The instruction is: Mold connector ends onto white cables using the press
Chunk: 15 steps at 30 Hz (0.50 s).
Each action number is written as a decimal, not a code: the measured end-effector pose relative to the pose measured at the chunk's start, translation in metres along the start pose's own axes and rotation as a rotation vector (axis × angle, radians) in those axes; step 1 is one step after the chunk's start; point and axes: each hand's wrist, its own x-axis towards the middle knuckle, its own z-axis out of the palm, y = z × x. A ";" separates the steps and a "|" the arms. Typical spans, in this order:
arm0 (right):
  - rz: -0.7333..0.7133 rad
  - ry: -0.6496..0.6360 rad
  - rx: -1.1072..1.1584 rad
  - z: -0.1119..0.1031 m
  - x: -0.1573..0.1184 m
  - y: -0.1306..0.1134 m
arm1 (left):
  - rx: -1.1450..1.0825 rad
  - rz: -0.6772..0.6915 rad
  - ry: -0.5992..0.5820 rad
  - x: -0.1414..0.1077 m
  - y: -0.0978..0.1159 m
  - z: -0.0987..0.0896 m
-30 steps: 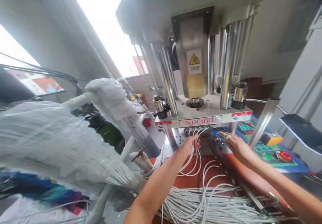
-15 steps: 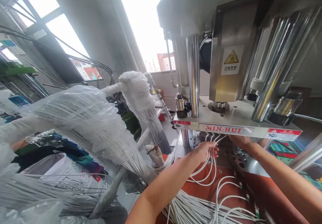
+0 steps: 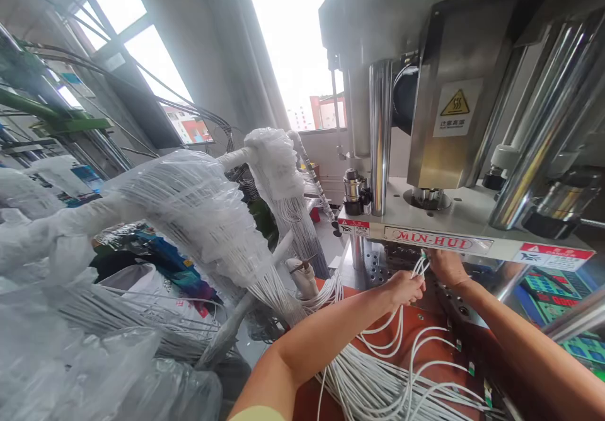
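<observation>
My left hand [image 3: 407, 288] is closed around several white cables [image 3: 420, 265], just in front of the press's lower plate. Their ends are bunched together above my fingers, and a small green tip shows on them. Close by on the right, my right hand [image 3: 447, 268] reaches in under the plate edge marked MIN-HUI [image 3: 432, 240]. Its fingers are hidden there, so what they do cannot be made out. Below my hands, a thick bundle of white cables [image 3: 363, 377] spreads over the red-brown work surface [image 3: 420, 339].
Cable ends with green connectors [image 3: 471, 368] lie along a dark rail at the right. Plastic-wrapped cable bundles [image 3: 203, 219] hang on a padded frame to the left. A steel column [image 3: 380, 137] and a heat-warning housing [image 3: 444, 106] rise above the plate. Green-blue trays [image 3: 553, 288] stand far right.
The view has swung left. The cables in my left hand, earlier fanned out toward the press's underside, are now gathered with their ends together near my right hand.
</observation>
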 end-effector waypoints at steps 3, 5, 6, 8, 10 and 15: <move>-0.016 -0.004 0.012 -0.003 -0.014 -0.003 | 0.084 -0.003 -0.081 -0.016 -0.007 0.011; -0.009 -0.009 0.007 -0.008 -0.022 -0.002 | 0.157 0.013 -0.277 -0.033 -0.013 0.025; 0.000 -0.014 0.002 -0.012 -0.026 -0.001 | 0.206 0.038 -0.378 -0.043 -0.015 0.033; 0.019 -0.029 -0.004 -0.023 -0.039 0.002 | 0.299 0.116 -0.473 -0.067 -0.013 0.042; 0.034 -0.043 0.002 -0.037 -0.060 0.006 | 0.383 0.229 -0.366 -0.092 0.000 0.035; 0.143 -0.091 -0.020 -0.076 -0.147 0.024 | 0.706 0.519 0.482 -0.131 0.066 -0.061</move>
